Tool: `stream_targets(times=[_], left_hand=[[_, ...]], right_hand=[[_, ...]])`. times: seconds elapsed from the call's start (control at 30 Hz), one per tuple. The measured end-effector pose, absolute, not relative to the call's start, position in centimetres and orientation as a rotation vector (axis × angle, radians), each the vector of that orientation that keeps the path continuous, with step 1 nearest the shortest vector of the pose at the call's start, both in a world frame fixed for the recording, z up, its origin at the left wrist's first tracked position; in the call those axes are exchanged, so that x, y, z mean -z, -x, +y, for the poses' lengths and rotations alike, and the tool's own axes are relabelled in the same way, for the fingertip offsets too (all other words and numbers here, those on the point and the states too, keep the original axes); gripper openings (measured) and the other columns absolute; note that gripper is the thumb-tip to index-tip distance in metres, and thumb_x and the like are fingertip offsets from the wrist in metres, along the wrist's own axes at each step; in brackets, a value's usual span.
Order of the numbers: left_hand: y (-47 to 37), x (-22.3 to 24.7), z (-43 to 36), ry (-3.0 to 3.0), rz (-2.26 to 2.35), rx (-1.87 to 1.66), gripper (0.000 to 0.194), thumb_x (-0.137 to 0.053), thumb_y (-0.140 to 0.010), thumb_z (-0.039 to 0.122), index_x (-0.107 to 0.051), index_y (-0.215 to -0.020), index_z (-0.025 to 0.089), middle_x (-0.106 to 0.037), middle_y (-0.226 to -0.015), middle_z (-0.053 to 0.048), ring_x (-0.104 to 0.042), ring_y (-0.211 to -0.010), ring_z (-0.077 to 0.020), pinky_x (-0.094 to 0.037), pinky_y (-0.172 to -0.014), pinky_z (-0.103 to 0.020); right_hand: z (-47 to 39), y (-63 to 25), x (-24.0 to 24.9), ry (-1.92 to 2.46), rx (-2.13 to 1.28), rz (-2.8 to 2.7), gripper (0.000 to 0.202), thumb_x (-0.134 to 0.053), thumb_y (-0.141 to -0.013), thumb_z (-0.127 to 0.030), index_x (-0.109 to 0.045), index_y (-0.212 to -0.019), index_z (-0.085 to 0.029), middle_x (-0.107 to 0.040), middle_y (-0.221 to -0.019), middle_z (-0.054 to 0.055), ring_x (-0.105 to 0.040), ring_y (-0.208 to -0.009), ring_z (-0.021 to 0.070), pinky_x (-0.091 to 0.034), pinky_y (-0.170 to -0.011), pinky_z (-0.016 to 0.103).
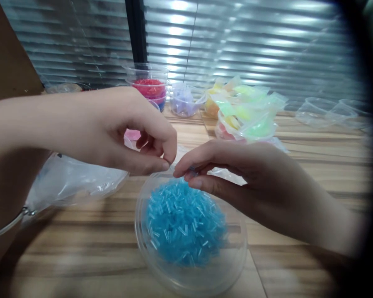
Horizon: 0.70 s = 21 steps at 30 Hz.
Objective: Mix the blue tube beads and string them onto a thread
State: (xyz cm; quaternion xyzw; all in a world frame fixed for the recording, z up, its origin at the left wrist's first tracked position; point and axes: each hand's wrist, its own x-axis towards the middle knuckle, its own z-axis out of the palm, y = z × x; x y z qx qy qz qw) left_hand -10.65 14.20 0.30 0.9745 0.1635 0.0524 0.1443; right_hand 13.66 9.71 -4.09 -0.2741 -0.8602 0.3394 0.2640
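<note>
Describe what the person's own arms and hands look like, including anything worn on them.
Both the left hand and the right hand are bare, without gloves, and no sleeves show on the forearms. A thin, pale bracelet with small, shiny metallic parts circles the left wrist. No jewellery shows on the right.

The left hand (pixel 126 109) and right hand (pixel 245 165) are held close together over the far rim of the clear bowl (pixel 233 254). The left forearm (pixel 40 120) is stretched in from the bowl's left, its hand turned back upward, index finger and thumb pinched together at the tips, other fingers curled under. The right forearm (pixel 323 219) is slanted in from the bowl's right, fingers bent leftward, thumb tucked beneath them.
</note>
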Motion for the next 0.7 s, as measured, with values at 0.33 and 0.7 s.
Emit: stream_targets(times=[0.33, 0.7], left_hand=[[10.39, -0.21, 14.17, -2.753, 0.481, -0.166, 0.015, -0.060, -0.088, 0.026, -0.069, -0.097, 0.018, -0.066, -0.075, 0.005, -0.053, -0.062, -0.0038, -0.042, -0.054, -0.010], [9.88, -0.16, 13.95, -2.658, 0.492, -0.130, 0.019, -0.054, -0.092, 0.026, -0.069, -0.102, 0.019, -0.065, -0.070, 0.006, -0.053, -0.059, -0.0028, -0.040, -0.053, -0.012]], right_hand=[[9.52, -13.24, 4.37, 0.752, -0.927, -2.225, 0.015, -0.058, -0.086, -0.014, -0.062, -0.099, -0.022, -0.069, -0.094, 0.003, -0.065, -0.086, 0.0168, -0.054, -0.078, 0.030], [9.24, -13.23, 4.59, 0.751, -0.951, -2.198, 0.022, -0.055, -0.085, -0.009, -0.061, -0.101, -0.022, -0.069, -0.090, 0.002, -0.066, -0.084, 0.0169, -0.055, -0.075, 0.030]])
